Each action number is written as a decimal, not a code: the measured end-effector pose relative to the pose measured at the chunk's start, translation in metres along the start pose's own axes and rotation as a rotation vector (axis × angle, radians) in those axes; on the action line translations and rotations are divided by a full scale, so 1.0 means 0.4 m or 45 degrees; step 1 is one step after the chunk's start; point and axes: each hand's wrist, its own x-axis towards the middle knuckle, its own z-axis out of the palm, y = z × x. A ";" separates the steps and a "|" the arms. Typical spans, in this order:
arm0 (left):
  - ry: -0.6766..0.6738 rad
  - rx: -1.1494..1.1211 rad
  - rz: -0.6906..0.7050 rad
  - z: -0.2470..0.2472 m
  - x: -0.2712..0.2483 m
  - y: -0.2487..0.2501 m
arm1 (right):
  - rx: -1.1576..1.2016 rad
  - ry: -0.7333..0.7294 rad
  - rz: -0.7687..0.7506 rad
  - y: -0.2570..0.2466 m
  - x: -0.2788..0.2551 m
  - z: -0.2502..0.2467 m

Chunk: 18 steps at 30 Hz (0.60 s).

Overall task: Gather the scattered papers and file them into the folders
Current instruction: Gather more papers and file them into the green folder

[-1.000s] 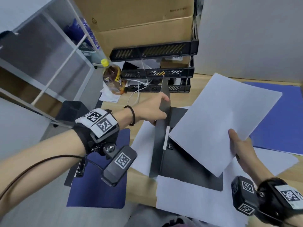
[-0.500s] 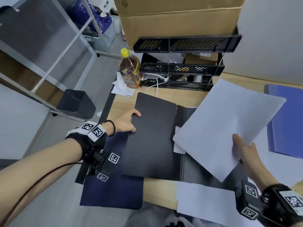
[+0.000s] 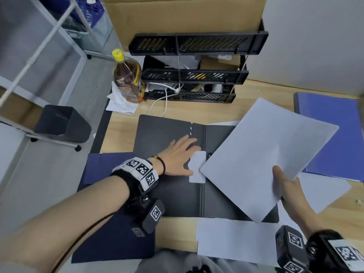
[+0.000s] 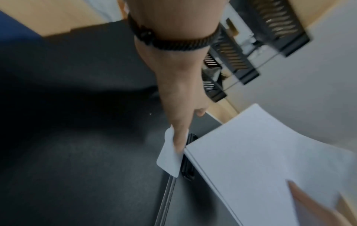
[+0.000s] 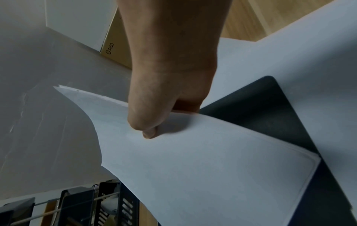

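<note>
The right hand (image 5: 170,79) reached in from the top of the frame and pinched a thin stack of white papers (image 5: 203,168), thumb pressed on top, the other fingers tucked beneath the edge. The sheets curved, their far corner pointing left, slightly fanned. Under the stack lay a black folder (image 5: 270,107) with a rounded corner, and another white sheet (image 5: 289,53) overlapped it at the right. Wooden bench (image 5: 251,18) showed at the upper right. At the bottom left stood a black slotted tray rack (image 5: 115,211). A cardboard box (image 5: 114,41) marked "PICO" leaned by the pale wall.
</note>
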 end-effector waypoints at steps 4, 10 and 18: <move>-0.252 0.165 -0.115 0.069 0.038 -0.011 | -0.057 -0.092 0.020 -0.008 0.019 -0.052; -0.256 0.195 -0.229 0.118 0.041 -0.014 | -0.273 -0.264 0.094 -0.005 0.082 -0.105; -0.098 -0.099 -0.382 0.050 0.106 0.059 | -0.703 -0.574 0.158 -0.027 0.168 -0.130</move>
